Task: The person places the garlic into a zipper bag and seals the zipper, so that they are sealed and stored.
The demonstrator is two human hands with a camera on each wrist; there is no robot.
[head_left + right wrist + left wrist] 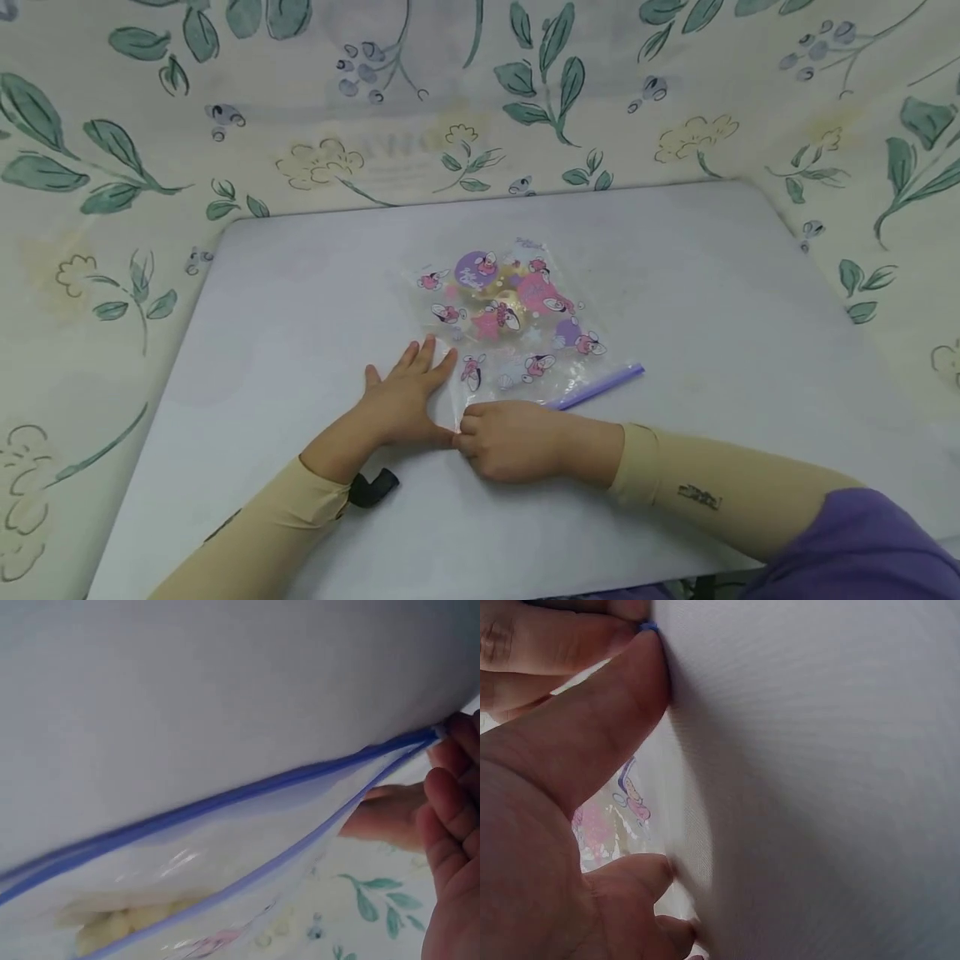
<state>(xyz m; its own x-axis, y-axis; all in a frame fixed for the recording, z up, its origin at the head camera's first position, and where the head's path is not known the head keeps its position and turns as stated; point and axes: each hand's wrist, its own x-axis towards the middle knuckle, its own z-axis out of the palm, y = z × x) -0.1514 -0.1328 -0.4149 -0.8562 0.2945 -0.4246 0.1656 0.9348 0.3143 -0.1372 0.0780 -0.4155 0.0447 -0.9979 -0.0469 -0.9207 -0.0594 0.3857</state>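
A clear zip bag printed with pink and purple figures lies on the white table, pale yellow contents inside it. Its blue-purple zip strips stand apart along the mouth in the right wrist view and meet at one corner. My right hand pinches that near left corner with curled fingers. My left hand is spread beside the bag's left edge, fingertips on the edge. Its thumb reaches to the same corner, close to the right fingers. What the right fingertips hold is partly hidden in the head view.
The white table extends around the bag on all sides. Leaf-and-flower patterned cloth rises behind and along both sides. A black band shows at the left wrist.
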